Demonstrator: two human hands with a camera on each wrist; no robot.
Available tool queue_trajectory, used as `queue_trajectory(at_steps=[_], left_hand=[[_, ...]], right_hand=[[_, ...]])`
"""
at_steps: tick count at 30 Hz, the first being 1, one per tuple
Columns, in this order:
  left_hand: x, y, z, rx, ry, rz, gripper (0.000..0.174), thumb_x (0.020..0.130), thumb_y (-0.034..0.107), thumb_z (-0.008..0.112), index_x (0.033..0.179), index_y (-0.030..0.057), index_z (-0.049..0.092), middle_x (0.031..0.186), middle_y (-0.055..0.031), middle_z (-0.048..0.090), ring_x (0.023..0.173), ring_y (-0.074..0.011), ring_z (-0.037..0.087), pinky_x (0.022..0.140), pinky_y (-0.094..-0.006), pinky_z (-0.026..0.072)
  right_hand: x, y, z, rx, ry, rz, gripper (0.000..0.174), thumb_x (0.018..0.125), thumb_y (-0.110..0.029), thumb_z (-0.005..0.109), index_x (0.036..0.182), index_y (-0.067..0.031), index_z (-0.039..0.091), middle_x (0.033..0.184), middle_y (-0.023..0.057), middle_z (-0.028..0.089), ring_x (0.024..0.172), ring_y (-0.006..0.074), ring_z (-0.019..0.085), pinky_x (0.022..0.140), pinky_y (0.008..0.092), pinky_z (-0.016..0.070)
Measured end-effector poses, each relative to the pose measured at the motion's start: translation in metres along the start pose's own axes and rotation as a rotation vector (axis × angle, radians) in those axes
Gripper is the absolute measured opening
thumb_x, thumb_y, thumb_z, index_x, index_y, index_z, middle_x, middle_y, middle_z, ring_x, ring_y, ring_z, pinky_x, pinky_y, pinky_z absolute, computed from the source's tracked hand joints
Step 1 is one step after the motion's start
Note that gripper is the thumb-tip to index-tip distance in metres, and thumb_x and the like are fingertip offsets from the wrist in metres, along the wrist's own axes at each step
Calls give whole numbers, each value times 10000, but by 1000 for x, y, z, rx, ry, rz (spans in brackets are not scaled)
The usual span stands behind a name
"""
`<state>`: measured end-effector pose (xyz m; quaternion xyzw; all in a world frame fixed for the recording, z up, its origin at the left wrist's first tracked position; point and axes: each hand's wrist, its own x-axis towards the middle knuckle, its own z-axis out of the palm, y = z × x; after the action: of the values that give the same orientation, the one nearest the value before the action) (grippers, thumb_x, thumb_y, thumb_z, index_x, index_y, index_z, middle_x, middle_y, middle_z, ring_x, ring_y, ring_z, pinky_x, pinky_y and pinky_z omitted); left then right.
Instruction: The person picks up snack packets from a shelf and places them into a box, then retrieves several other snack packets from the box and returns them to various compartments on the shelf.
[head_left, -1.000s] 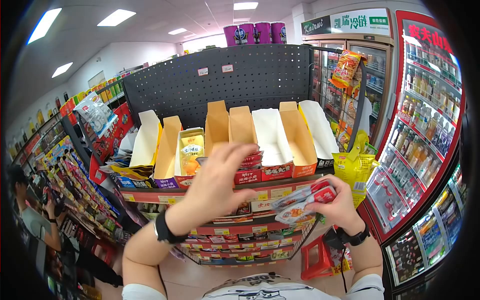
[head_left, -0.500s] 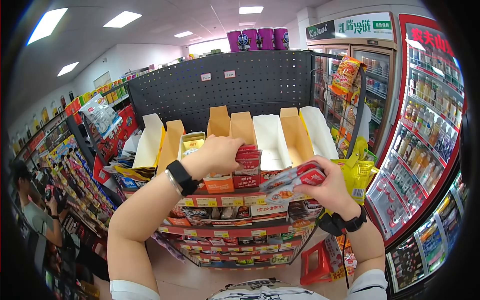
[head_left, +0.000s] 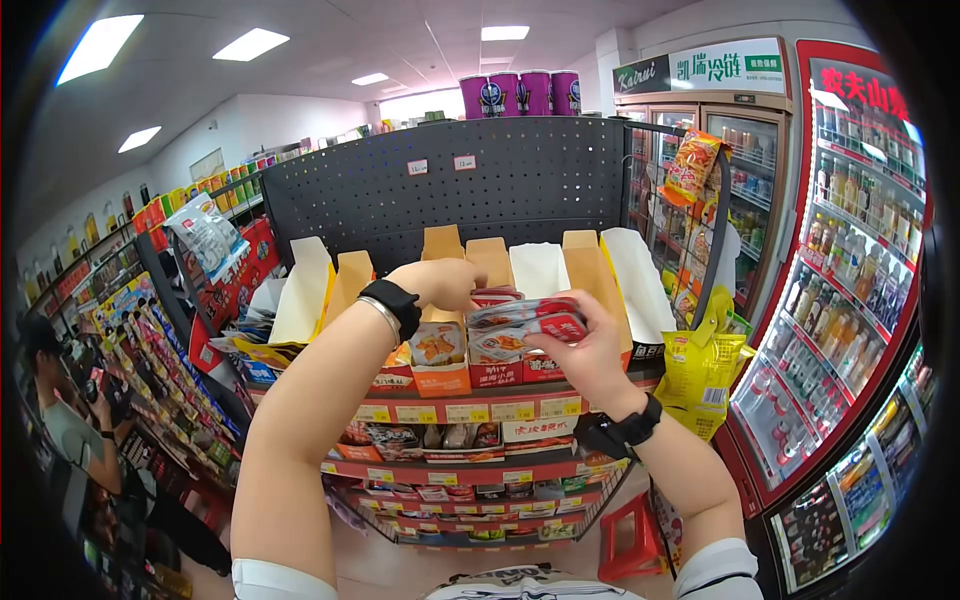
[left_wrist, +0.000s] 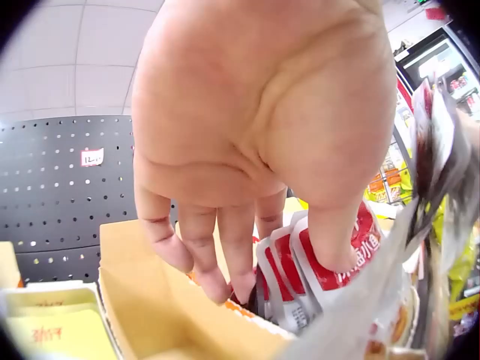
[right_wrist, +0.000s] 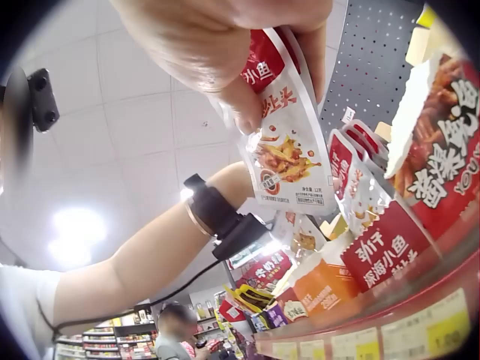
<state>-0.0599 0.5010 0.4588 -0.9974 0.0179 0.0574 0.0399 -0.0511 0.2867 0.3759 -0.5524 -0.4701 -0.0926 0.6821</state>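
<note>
My left hand (head_left: 440, 283) reaches down into a red open-topped box (right_wrist: 386, 251) of small foil snack packets (left_wrist: 296, 259). In the left wrist view its thumb lies on the front of these red and silver packets and its fingers reach down behind them, pinching the bunch. Just to the right, my right hand (head_left: 597, 355) grips several matching fish-snack packets (right_wrist: 289, 154) by their red ends, thumb on the front one. These hang in front of the red box and partly cover it. Left of that box stands an orange box (head_left: 442, 380) with packets inside.
More open snack boxes line the top shelf, including a white-backed box (head_left: 540, 268) on the right. A dark pegboard (head_left: 370, 200) rises behind. Price tags (head_left: 465, 411) run along the shelf edge. Yellow bags (head_left: 697, 370) hang at the right. A person (head_left: 75, 430) stands at far left.
My left hand has moved from above the boxes down to the packets in the red box. My right hand has carried its packets leftward and up, close beside the left hand.
</note>
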Motion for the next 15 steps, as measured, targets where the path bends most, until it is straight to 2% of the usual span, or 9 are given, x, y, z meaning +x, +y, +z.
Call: queue_trajectory(at_steps=[5,12,15], left_hand=[[-5,-2,2,-45,6,9,432,792,279,633,1150,64,521,1096,-156,592,1019,-284,562,839,-351,442],[-15,-4,8,-184,16,-13,584,787,345,644,1242,41,441,1171,-165,549,1079,-286,528,882,-348,425],[-15,-4,8,-177,17,-11,610,788,358,645,1253,31,425,1186,-166,537,1092,-288,518,892,-348,420]], right_hand=[[4,19,5,-101,-25,-87,279,714,9,676,958,7,540,863,82,639,813,135,619,729,245,486],[-3,20,5,-379,-86,-213,296,718,-45,689,976,-23,546,825,135,638,753,243,646,654,286,505],[0,22,5,-412,-72,-189,304,714,-62,689,979,-25,543,813,144,636,757,267,642,646,303,499]])
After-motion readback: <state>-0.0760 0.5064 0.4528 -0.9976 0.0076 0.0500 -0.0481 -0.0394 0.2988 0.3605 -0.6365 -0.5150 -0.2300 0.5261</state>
